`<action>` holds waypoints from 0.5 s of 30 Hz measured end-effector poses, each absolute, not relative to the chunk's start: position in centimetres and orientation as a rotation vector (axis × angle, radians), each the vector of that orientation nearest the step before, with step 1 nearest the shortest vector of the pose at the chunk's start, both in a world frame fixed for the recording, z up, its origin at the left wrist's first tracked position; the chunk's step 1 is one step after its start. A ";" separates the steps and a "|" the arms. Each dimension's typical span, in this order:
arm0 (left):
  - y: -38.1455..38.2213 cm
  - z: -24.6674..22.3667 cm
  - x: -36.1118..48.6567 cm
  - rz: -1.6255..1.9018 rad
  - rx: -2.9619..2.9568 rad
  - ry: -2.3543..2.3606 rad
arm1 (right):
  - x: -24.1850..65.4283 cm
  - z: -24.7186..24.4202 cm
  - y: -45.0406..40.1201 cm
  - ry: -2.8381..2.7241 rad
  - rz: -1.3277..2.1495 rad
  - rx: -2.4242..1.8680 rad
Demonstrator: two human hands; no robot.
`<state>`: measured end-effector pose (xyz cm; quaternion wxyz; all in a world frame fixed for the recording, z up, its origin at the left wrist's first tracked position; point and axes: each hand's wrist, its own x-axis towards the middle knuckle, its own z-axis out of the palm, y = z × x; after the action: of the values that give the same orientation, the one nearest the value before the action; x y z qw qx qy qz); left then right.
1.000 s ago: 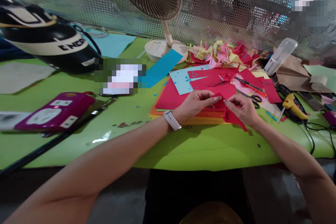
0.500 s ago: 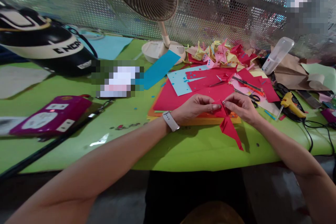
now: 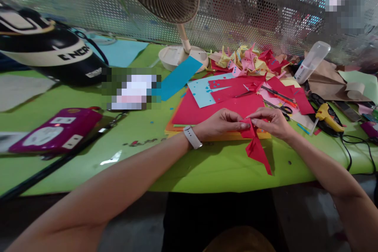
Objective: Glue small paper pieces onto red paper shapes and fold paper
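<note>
A folded red paper (image 3: 256, 149) hangs between my two hands, its pointed tail angled down over the table's front part. My left hand (image 3: 223, 121), with a pale watch strap at the wrist, pinches its upper left side between thumb and fingers. From the other side my right hand (image 3: 272, 121) pinches its upper edge. Both sets of fingertips nearly meet, and they hide part of the folds. Beneath and behind the hands lies a stack of red and orange paper sheets (image 3: 191, 110), with a light blue sheet (image 3: 198, 93) carrying small blue bits on top.
Scissors (image 3: 286, 109) and a cutter (image 3: 279, 95) lie right of the stack, then a yellow glue gun (image 3: 329, 118). Folded paper pieces (image 3: 245, 61) are heaped behind. A fan (image 3: 168, 53), a black bottle (image 3: 56, 53) and a purple power strip (image 3: 56, 130) stand or lie leftward.
Both hands have lowered slightly, bringing the folded red paper down a little. More of its upper folded part shows between the fingertips, and the right fingers lie farther over it.
</note>
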<state>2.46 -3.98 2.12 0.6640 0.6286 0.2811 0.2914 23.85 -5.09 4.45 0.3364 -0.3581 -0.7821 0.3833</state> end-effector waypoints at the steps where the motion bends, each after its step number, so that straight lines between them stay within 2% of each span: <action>1: -4.0 2.1 2.4 0.657 1.420 0.631 | 23.9 4.5 -5.1 -2.052 0.981 -0.927; 15: -3.9 2.1 2.3 0.619 1.393 0.571 | 24.0 4.4 -5.4 -2.154 0.860 -0.763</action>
<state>2.30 -3.86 2.07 0.6868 0.6219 0.2551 0.2766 24.02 -5.43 4.38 0.3429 -0.2935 -0.8287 0.3309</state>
